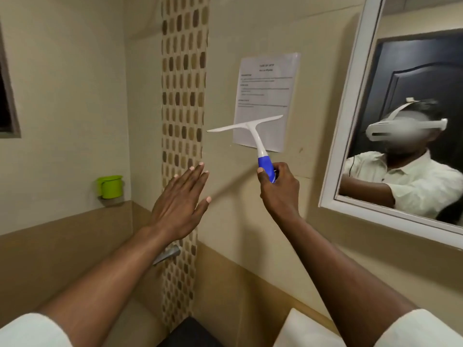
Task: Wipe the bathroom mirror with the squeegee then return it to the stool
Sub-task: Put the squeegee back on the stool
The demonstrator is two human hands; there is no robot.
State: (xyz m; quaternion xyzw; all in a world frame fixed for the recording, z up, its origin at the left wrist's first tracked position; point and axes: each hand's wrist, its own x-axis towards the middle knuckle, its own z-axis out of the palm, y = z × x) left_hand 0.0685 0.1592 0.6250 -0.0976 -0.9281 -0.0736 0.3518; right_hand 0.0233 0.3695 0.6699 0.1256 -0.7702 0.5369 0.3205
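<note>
My right hand (279, 189) grips the blue handle of a white squeegee (253, 132), held upright in the air with its blade roughly level, in front of the beige wall. The white-framed bathroom mirror (350, 116) hangs to the right of the squeegee, apart from it, and reflects a person in a pale shirt with a headset. My left hand (179, 206) is raised flat with fingers spread, holding nothing, left of the squeegee. A dark shape (193, 333) at the bottom centre may be the stool; only its top corner shows.
A printed paper sheet (266, 98) is stuck to the wall behind the squeegee. A strip of brown mosaic tiles (184, 71) runs down the wall. A green mug (110, 186) stands on a ledge at left. A metal tap (167, 255) sticks out below my left forearm. A white basin edge (308, 329) shows at the bottom.
</note>
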